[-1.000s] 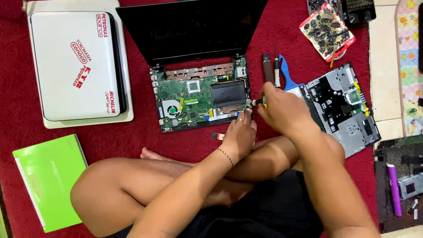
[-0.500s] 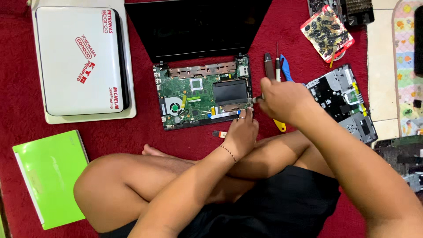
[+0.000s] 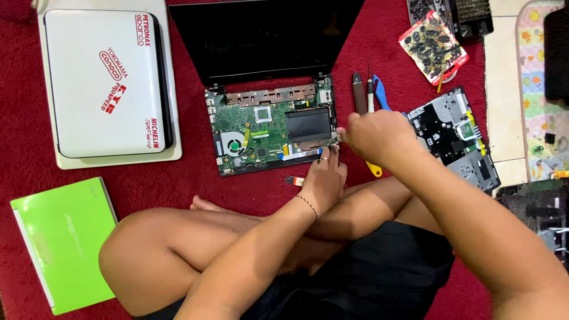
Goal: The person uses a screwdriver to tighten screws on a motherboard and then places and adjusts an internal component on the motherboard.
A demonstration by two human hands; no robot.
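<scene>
left hand (image 3: 323,178): fingers flat, steadying opened laptop (image 3: 272,130) near-right corner | right hand (image 3: 373,135): closed, pinching at motherboard (image 3: 267,133) right edge, held item unclear

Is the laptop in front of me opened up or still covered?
Opened up: the laptop shows its bare green motherboard and fan, with no keyboard cover over them.

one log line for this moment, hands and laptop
left hand: resting on opened laptop front right corner | right hand: at its right edge, grip hidden | screwdrivers: on red cloth
</scene>
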